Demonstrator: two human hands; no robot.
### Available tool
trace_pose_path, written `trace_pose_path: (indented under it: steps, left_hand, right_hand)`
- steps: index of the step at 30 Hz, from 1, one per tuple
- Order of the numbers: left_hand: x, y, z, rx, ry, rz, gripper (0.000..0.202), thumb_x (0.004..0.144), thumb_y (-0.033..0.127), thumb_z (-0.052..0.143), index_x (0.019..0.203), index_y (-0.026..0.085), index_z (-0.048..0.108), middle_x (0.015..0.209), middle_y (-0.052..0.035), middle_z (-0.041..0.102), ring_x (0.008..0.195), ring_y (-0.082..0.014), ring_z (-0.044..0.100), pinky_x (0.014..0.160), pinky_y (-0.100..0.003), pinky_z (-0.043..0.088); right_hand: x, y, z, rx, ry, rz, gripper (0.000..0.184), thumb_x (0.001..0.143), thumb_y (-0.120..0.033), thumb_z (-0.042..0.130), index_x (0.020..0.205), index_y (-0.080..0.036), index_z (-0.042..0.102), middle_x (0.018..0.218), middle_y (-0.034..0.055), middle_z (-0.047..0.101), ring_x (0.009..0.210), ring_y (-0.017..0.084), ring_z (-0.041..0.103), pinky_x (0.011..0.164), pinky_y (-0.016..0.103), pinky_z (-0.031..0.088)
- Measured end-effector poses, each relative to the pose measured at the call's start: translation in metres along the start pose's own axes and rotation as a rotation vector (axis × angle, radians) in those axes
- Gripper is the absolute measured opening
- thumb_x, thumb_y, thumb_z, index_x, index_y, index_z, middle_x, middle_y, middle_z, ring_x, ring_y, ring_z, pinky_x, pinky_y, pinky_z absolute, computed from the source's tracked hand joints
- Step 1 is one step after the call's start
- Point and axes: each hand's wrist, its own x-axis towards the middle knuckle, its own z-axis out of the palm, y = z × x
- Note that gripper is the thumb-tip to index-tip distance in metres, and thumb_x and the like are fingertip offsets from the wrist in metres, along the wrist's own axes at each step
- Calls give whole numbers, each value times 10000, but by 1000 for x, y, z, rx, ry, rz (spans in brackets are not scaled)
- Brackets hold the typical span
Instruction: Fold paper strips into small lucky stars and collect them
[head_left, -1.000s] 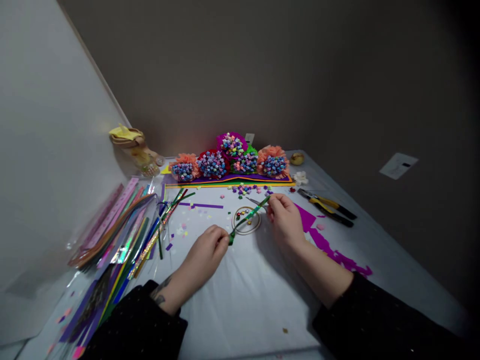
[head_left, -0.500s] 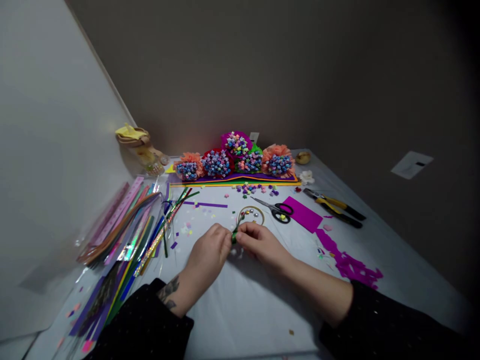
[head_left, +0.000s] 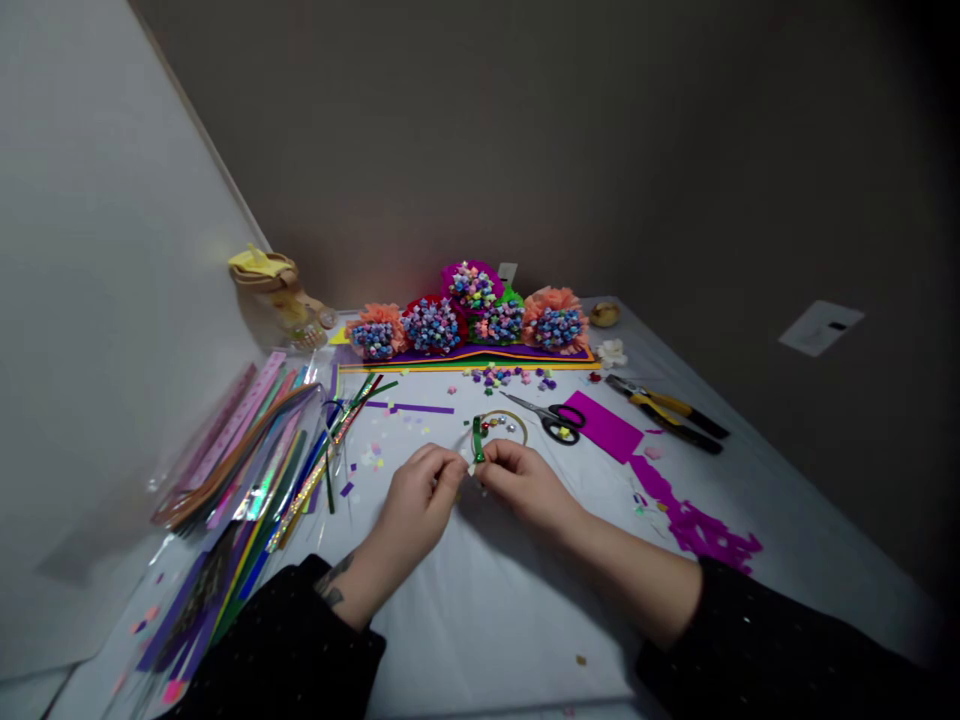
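Note:
Both hands meet over the middle of the table. A shiny green paper strip (head_left: 478, 438) stands up between them, its lower end at the fingertips. My right hand (head_left: 531, 488) pinches that lower end. Close beside it, my left hand (head_left: 421, 500) has thumb and forefinger pressed together at the strip's base; exactly what part it grips is hidden. Just beyond the fingers lies a round gold-rimmed ring or dish (head_left: 523, 424) with small shiny stars inside. Black-handled scissors (head_left: 551, 412) rest to its right, near a magenta paper rectangle (head_left: 604, 425).
Plastic sleeves of coloured paper strips (head_left: 255, 470) cover the left side. Tissue-paper flowers filled with tiny stars (head_left: 433, 327) line the back, with loose stars (head_left: 510, 378) before them. Yellow-black pliers (head_left: 667, 410) and shredded magenta paper (head_left: 709, 535) lie right. A wall stands close behind.
The green strip now rises upright and shows its broad face, where before it was bunched lower between the fingers. Both hands have stayed in nearly the same place.

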Motion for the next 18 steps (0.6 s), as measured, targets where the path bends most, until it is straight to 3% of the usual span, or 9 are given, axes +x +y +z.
trace_pose_path:
  steps: [3,11,15,18]
  left_hand:
    - [-1,2,1,-21,-19,-4,152,867,246,503,837,170,630,798,-33,615,738,-144,565,648,-240,423]
    - [-1,0,0,-4,50,10,149,830,173,526,736,164,641,726,-19,622,694,-130,569,621,-225,420]
    - [0,-1,-2,1,55,62,142,823,154,523,721,163,621,708,-14,596,680,-124,555,615,-222,417]
    - [-1,-2,-2,-5,10,133,145,825,138,511,722,166,609,722,-14,582,704,-123,553,651,-225,426]
  right_hand:
    - [1,-1,0,-1,27,-31,179,669,-297,576,618,-182,448,557,-57,384,525,92,330,502,226,260]
    - [2,1,1,-24,-20,-54,188,663,-295,585,611,-182,443,559,-48,390,533,99,340,506,231,261]
    - [0,0,0,16,-86,-57,239,654,-329,649,629,-179,464,573,-38,442,540,104,377,516,235,286]
    - [-1,-1,-2,91,-64,-38,232,693,-364,653,684,-171,526,570,-41,454,512,97,370,499,231,280]
